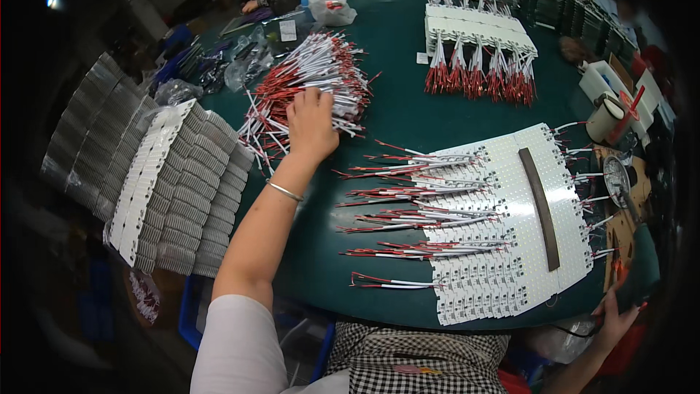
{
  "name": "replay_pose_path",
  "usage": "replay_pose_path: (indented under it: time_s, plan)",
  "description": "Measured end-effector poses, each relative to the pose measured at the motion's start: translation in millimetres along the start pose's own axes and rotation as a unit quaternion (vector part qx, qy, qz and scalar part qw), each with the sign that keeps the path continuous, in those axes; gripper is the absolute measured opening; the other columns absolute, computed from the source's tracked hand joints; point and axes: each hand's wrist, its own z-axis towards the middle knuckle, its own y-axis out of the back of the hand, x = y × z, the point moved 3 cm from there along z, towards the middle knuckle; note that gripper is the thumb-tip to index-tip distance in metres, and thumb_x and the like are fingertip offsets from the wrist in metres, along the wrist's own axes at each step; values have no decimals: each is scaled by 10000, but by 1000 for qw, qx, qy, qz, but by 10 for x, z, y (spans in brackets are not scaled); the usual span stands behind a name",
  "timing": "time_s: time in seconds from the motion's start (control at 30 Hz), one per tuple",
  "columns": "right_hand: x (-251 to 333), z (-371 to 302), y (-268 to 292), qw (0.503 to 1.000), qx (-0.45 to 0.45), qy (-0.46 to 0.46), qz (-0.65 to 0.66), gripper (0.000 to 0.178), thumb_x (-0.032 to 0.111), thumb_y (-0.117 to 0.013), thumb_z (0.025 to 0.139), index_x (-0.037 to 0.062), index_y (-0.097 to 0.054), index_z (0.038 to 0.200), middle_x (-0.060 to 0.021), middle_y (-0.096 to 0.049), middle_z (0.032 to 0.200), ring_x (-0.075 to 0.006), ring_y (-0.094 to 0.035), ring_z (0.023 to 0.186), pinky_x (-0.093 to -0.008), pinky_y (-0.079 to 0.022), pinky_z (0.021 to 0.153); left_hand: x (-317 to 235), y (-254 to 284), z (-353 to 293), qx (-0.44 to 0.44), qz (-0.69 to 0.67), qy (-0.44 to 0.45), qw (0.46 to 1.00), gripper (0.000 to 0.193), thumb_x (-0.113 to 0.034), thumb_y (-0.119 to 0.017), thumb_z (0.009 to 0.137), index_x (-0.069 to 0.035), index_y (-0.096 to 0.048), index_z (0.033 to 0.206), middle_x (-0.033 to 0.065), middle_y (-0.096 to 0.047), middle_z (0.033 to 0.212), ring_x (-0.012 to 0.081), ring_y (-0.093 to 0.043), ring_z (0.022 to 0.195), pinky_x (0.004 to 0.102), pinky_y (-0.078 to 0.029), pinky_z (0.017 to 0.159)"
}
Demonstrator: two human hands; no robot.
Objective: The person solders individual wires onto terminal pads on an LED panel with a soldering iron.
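- From the head view, the left hand (pixel 313 125) reaches down onto a loose heap of thin white-and-red insulated wires (pixel 324 58) on the dark green tabletop (pixel 397 113); its fingers are bent and close together, but whether they have pinched any wire I cannot tell.
- That heap lies just within arm's reach, likely so wires can be taken without leaning.
- The right hand (pixel 616 319), at the lower right, has its fingers against a dark green tool body (pixel 645 266); the grip is too shadowed to judge as firm or loose.
- In front of the person lie overlapping flat white circuit boards (pixel 485 288), staggered, probably to leave each row of contacts exposed.
- A narrow dark brown bar (pixel 539 210) rests across them, apparently as a weight against sliding.
- Wire bunches stick out past the boards' left edge, likely spread to avoid tangling.
- A stack of white boards with hanging red-tipped wires (pixel 479 31) sits well apart at the far side, seemingly to keep the near space free.
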Motion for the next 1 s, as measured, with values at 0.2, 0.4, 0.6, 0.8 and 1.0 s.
replay_pose_path:
  time_s: [0.2,0.4,0.6,0.8,1.0]
  plan:
    - [344,-245,-335,995,61,4,85,538,25,-581,818,-84,-416,1318,-92,-567,829,-61,-440,471,-192,-376,418,188,-66,21,-12,-18,-52,998,382,-18,-648,637,-90,-613,1011,77,-532,1138,311,-446,1148,471,-346,958]
    - [454,-283,-547,989,86,-26,114,584,22,-587,799,-109,-384,1331,-181,-582,1049,-58,-455,466,-183,-384,400,730,-10,225,-26,-117,-114,986,367,-23,-663,665,-107,-659,1022,76,-619,1172,307,-506,1151,455,-377,957]
    - [624,-302,-858,982,61,-76,159,628,88,-641,761,-118,-413,1309,-57,-541,669,-75,-466,436,-196,-382,411,801,316,257,-268,-467,206,817,238,-216,-570,975,-26,-587,833,73,-685,753,103,-562,620,279,-464,616]
    - [552,-394,-823,979,85,-69,174,604,72,-620,777,-125,-397,1302,-71,-544,695,-65,-448,416,-189,-371,380,710,559,110,-340,-617,237,669,259,-222,-603,956,-30,-491,823,56,-545,617,135,-526,515,284,-461,465]
    - [520,-435,-839,978,57,-93,181,655,112,-637,774,-139,-373,1319,-70,-529,647,-79,-446,400,-197,-352,380,662,266,48,-130,-616,270,728,248,-257,-609,953,-22,-558,892,57,-599,658,153,-604,582,293,-500,524]
